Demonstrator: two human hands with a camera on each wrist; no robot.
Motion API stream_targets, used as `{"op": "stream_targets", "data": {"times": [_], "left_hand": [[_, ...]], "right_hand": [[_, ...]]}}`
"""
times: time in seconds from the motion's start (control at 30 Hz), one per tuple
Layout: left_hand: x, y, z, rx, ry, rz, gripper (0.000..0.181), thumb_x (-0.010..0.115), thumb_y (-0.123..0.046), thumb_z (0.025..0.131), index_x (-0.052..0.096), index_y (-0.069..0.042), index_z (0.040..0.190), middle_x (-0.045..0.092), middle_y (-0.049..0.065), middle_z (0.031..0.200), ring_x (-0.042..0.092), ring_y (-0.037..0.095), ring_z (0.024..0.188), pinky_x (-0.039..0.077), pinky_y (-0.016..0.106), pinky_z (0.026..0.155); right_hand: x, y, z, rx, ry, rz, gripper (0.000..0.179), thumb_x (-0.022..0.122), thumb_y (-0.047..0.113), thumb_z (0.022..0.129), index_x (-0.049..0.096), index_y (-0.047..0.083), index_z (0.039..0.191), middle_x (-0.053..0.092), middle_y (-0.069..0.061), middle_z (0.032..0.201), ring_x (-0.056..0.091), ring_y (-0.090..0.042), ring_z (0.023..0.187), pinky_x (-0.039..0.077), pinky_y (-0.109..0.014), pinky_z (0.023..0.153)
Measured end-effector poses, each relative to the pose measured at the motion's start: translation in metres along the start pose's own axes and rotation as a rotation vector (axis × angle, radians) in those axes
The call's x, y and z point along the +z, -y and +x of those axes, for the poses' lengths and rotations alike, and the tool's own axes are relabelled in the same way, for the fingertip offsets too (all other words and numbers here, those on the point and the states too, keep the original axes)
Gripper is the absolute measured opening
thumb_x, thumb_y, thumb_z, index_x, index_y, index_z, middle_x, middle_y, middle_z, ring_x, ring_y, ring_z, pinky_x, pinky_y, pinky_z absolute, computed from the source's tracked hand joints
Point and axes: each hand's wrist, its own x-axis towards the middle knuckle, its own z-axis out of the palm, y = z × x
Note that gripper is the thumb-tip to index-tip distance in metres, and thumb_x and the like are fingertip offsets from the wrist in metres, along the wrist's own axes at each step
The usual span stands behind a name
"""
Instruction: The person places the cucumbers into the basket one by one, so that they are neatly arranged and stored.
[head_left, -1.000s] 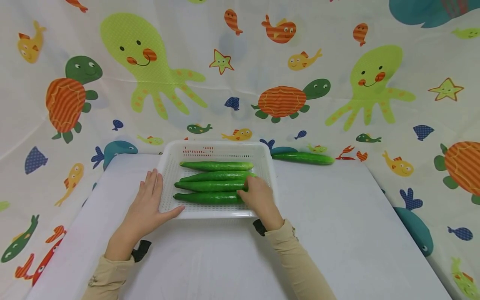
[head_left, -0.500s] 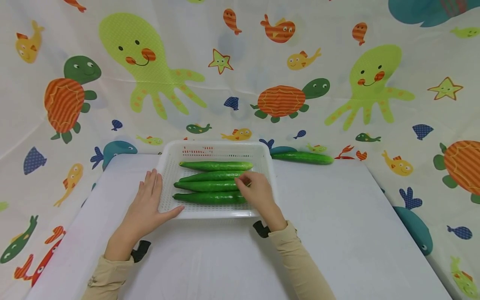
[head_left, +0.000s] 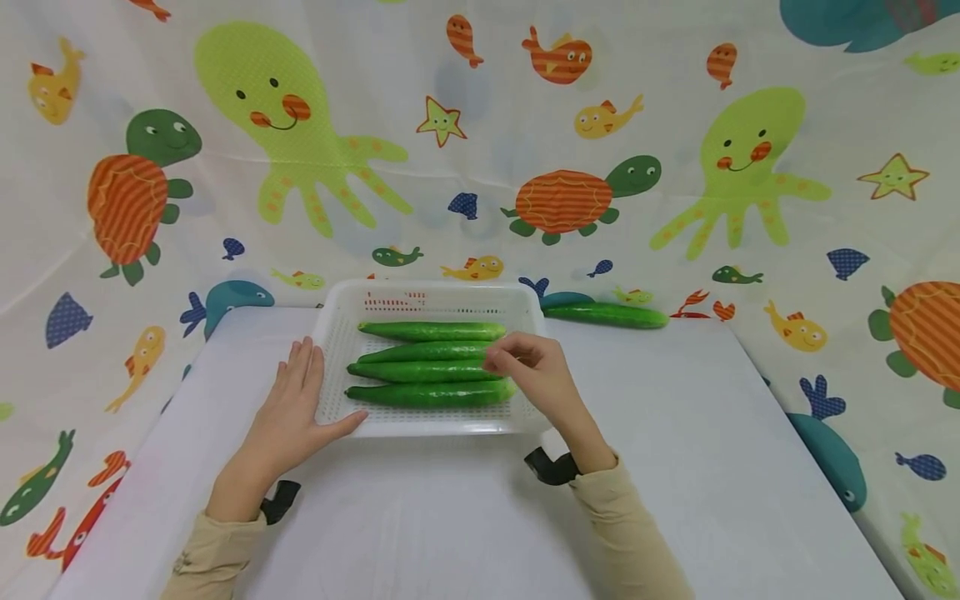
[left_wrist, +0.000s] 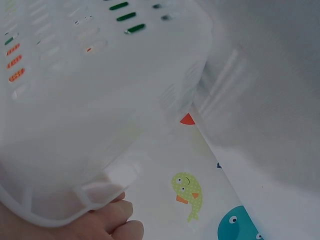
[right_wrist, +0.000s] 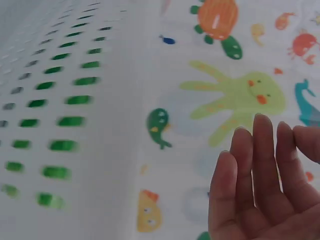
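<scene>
A white plastic basket with slotted walls stands on the table, and several green cucumbers lie side by side in it. My left hand rests at the basket's left front corner, fingers straight along the left rim and thumb across the front rim. In the left wrist view, the left fingers show beneath the basket's rim. My right hand hovers over the basket's right side and holds nothing. It hides the right ends of the two middle cucumbers. The right wrist view shows its fingers nearly straight, with the thumb near the index fingertip.
One more cucumber lies on the white table behind and right of the basket. A white curtain printed with sea animals hangs behind the table and round its sides. Black straps sit at both wrists.
My right hand has let go of the cucumbers, lifted and shifted to the right, uncovering the front cucumber's right end. My left hand stays at the basket's corner.
</scene>
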Motion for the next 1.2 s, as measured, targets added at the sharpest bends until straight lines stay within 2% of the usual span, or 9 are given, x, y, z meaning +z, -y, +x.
{"op": "stream_targets", "data": {"times": [0.1,0.27,0.4,0.53,0.7,0.97,1.07,1.1,1.2], "left_hand": [[0.000,0.000,0.000,-0.001,-0.002,-0.003,0.116,0.070,-0.056,0.085,0.007,0.015,0.151,0.000,0.032,0.160,-0.005,0.042,0.150,-0.003,0.051,0.121],[-0.001,0.000,0.001,-0.009,0.005,0.003,0.117,0.069,-0.058,0.085,0.007,0.015,0.152,-0.001,0.031,0.161,-0.005,0.042,0.150,-0.003,0.051,0.121],[-0.001,0.000,0.002,-0.007,0.002,0.004,0.116,0.069,-0.057,0.085,0.007,0.015,0.152,-0.001,0.031,0.161,-0.004,0.042,0.149,-0.002,0.051,0.121],[-0.001,0.000,0.002,-0.008,0.003,0.000,0.117,0.070,-0.057,0.085,0.007,0.015,0.152,-0.001,0.031,0.161,-0.005,0.042,0.150,-0.003,0.051,0.121],[0.000,0.000,0.003,-0.007,0.002,-0.002,0.116,0.070,-0.057,0.085,0.007,0.015,0.152,-0.001,0.031,0.161,-0.005,0.042,0.150,-0.003,0.051,0.121],[0.000,0.000,0.001,-0.012,0.005,-0.004,0.117,0.070,-0.057,0.085,0.006,0.014,0.152,-0.001,0.031,0.161,-0.004,0.042,0.149,-0.002,0.051,0.121],[0.000,0.000,0.001,-0.016,0.011,-0.004,0.117,0.069,-0.058,0.085,0.005,0.014,0.152,-0.002,0.030,0.161,-0.006,0.041,0.150,-0.003,0.050,0.121],[0.000,0.000,0.000,-0.017,0.014,-0.002,0.117,0.069,-0.058,0.085,0.005,0.013,0.152,-0.003,0.030,0.161,-0.006,0.041,0.150,-0.004,0.050,0.121],[0.000,0.000,0.000,-0.019,0.016,0.000,0.117,0.069,-0.058,0.085,0.005,0.014,0.152,-0.003,0.030,0.161,-0.007,0.040,0.150,-0.004,0.049,0.121]], "right_hand": [[-0.014,0.013,-0.003,0.015,0.000,-0.004,0.014,0.063,0.006,0.097,0.069,-0.006,0.093,0.071,-0.012,0.086,0.069,-0.033,0.082,0.059,-0.036,0.077],[-0.046,0.028,-0.004,0.012,-0.049,-0.075,0.016,0.063,0.007,0.097,0.068,-0.007,0.097,0.071,-0.011,0.087,0.068,-0.023,0.081,0.058,-0.031,0.076],[-0.076,0.032,-0.002,-0.015,-0.086,-0.110,0.018,0.062,0.007,0.098,0.067,-0.010,0.098,0.070,-0.009,0.087,0.068,-0.021,0.081,0.058,-0.029,0.077],[-0.108,0.030,0.004,-0.036,-0.114,-0.100,0.020,0.061,0.011,0.099,0.068,-0.008,0.097,0.070,-0.007,0.086,0.068,-0.019,0.081,0.058,-0.026,0.077],[-0.147,0.024,0.014,-0.043,-0.192,-0.067,0.019,0.064,0.014,0.098,0.070,-0.003,0.094,0.070,-0.006,0.084,0.067,-0.019,0.077,0.057,-0.023,0.077],[-0.210,-0.001,0.034,-0.040,-0.346,0.145,0.020,0.065,0.004,0.095,0.066,-0.016,0.100,0.071,-0.008,0.082,0.069,-0.018,0.076,0.059,-0.025,0.073],[-0.229,-0.010,0.037,-0.031,-0.376,0.146,0.018,0.063,0.000,0.095,0.065,-0.016,0.104,0.073,-0.007,0.084,0.070,-0.016,0.079,0.058,-0.025,0.074],[-0.234,-0.013,0.037,-0.026,-0.385,0.128,0.015,0.062,-0.001,0.096,0.067,-0.012,0.104,0.073,-0.006,0.086,0.070,-0.015,0.080,0.058,-0.024,0.075],[-0.245,-0.023,0.037,0.024,-0.425,-0.004,0.015,0.059,-0.001,0.096,0.068,-0.009,0.107,0.073,-0.002,0.090,0.068,-0.011,0.084,0.055,-0.018,0.076]]}}
